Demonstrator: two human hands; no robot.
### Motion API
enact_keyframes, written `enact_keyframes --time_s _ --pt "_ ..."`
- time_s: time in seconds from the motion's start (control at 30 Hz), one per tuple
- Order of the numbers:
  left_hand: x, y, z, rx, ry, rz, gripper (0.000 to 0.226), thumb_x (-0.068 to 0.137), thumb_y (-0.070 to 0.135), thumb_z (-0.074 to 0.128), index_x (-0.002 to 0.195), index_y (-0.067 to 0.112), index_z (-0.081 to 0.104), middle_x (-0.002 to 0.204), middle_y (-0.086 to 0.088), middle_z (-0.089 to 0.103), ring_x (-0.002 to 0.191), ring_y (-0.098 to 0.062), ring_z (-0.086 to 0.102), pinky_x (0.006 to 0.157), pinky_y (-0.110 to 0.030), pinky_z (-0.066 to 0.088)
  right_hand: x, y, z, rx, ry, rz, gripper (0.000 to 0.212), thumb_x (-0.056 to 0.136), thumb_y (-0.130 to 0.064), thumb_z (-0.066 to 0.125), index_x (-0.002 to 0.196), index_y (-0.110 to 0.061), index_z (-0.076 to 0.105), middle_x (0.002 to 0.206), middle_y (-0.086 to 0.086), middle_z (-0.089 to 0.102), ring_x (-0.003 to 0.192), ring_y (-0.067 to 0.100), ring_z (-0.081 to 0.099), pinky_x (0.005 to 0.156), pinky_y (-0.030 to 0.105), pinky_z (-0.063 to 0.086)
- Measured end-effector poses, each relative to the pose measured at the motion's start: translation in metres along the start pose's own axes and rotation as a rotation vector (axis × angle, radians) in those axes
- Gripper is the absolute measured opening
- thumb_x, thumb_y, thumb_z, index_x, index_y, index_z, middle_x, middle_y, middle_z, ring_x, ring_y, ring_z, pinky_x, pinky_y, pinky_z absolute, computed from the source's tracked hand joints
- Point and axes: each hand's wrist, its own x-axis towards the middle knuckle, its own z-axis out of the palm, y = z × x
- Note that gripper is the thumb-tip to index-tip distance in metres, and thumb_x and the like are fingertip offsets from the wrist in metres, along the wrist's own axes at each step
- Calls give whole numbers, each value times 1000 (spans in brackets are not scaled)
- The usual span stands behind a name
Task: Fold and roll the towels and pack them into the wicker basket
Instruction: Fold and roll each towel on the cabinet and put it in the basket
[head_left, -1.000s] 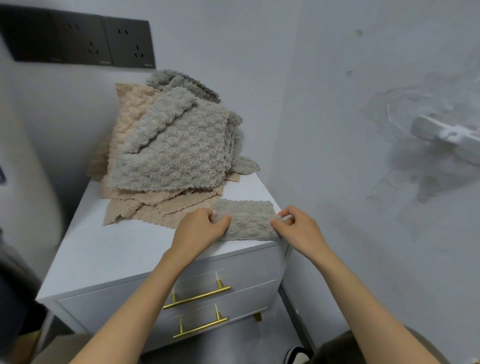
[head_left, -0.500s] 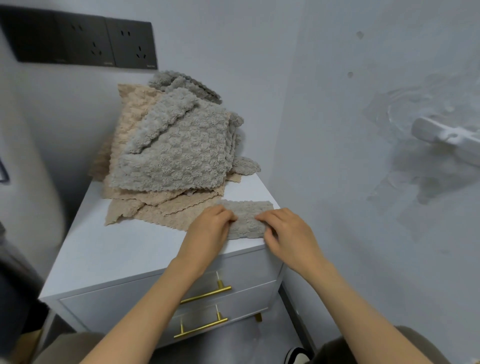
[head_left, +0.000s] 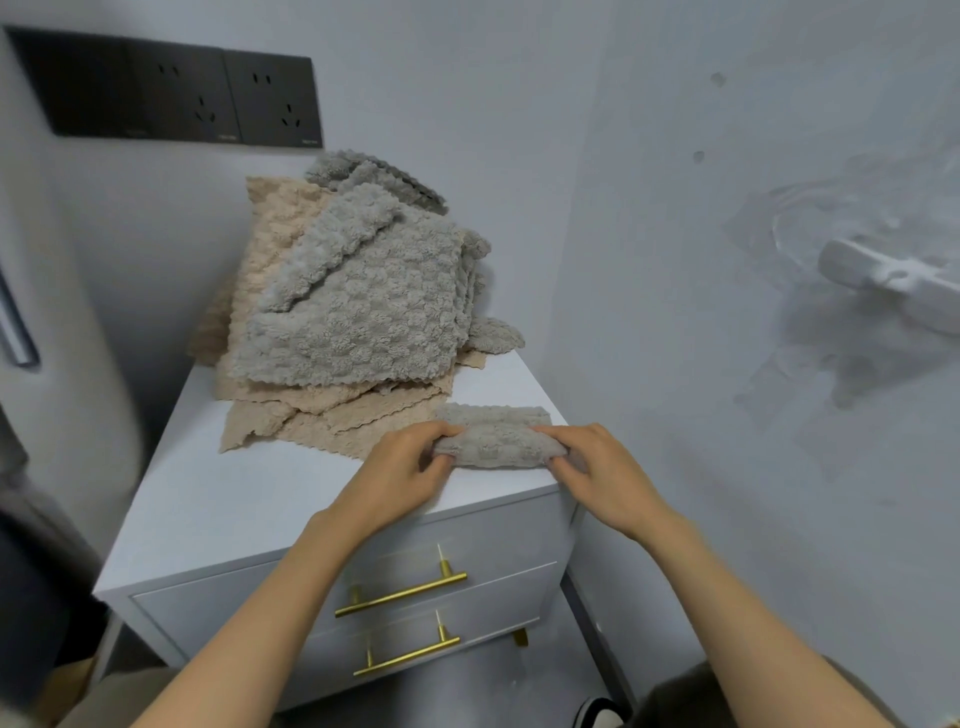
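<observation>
A: Rolling the grey towel at the front right corner of the white cabinet; left hand and right hand each pinch one end.
B: Handling?
A: Probably light, soft, springy; keep hold at both ends.

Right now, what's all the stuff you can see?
partly rolled grey towel: one, grey, front right of the nightstand top.
loose grey towels: several, grey, heaped at the back.
beige towels: several, beige, under the grey heap.
nightstand: one, white, two drawers, in the corner.
drawer handles: two, gold, on the drawer fronts.
wall sockets: one row, black, back wall.
wall fixture: one, white, right wall.
left hand: one, grips the roll's left end.
right hand: one, grips the roll's right end.
</observation>
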Motion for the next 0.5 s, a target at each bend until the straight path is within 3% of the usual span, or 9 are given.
enact_keyframes --time_s 0.1,0.23,0.33,0.37,0.47,0.5 --pt "3 2 -1 -89 -6 -71 22 94 17 54 114 23 62 83 14 63 73 8 54 63 -7 36 2 1 0 163 -29 114 31 92 -32 51 122 -37 59 106 -6 64 102 10 48 84 25 38" --pt "7 6 -2 -95 -23 -143 16 99 23 45 89 26 56 71 12 54 64 -4 48 54 -15 30 7 -5 -3 308 19 220 16 92 -38 56 87 -27 67 74 -6 65 74 9 54 68 27 39" --pt "11 5 -1 -68 -14 -201 24 99 28 46 76 25 50 62 8 47 59 -9 44 53 -22 28 9 -7 -6 307 12 321 32 89 -40 61 63 -23 55 49 -14 48 54 2 43 60 26 33" --pt "12 5 0 -55 -1 -226 24 98 30 47 77 20 54 61 5 49 59 -11 45 53 -24 30 11 -5 -5 304 16 357 32 87 -42 63 63 -23 56 52 -14 50 57 3 45 61 26 34" --pt "15 5 4 19 46 -293 31 95 35 50 83 8 59 68 -7 60 66 -22 54 57 -30 36 19 -4 -3 288 4 459 25 81 -48 65 76 -23 67 84 -7 66 87 12 58 75 28 42" --pt "16 5 5 47 61 -304 31 95 35 50 82 8 59 69 -8 60 68 -24 54 58 -31 36 22 -5 -3 274 -7 482 26 80 -47 64 73 -22 66 85 -5 67 89 15 59 77 30 42"
